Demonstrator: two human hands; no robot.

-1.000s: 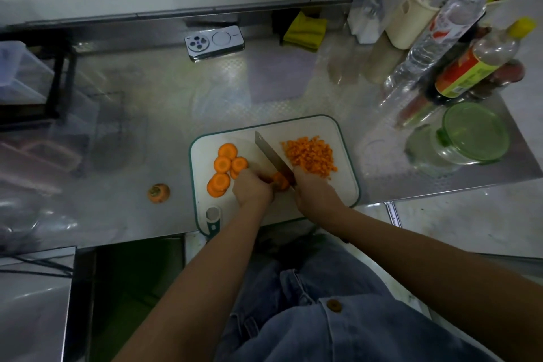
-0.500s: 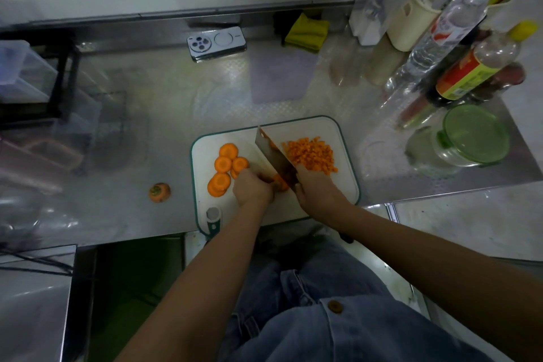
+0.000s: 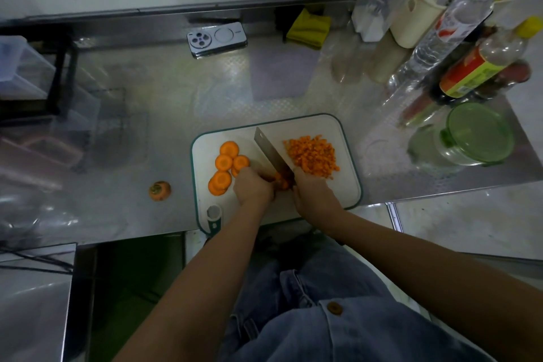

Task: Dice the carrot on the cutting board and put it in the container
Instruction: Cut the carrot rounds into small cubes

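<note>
Red-and-yellow bottle label (image 3: 470, 75) is unreadable; right hand (image 3: 315, 195) grips the knife (image 3: 271, 153).

Person, lower half of the frame, seen from above.

- Left forearm (image 3: 199, 282) and right forearm (image 3: 426, 270): bare from the bottom and right edges of the frame up to the wrists.
- Left hand (image 3: 254, 189), right hand (image 3: 314, 195): bare.
- Denim garment (image 3: 293, 332): faded blue, lower centre to lower right; heavy folds, raised stitched seams, and a flat panel with a stitched edge.
- Button (image 3: 335, 308): one, round, brown, set at the panel's corner.
</note>
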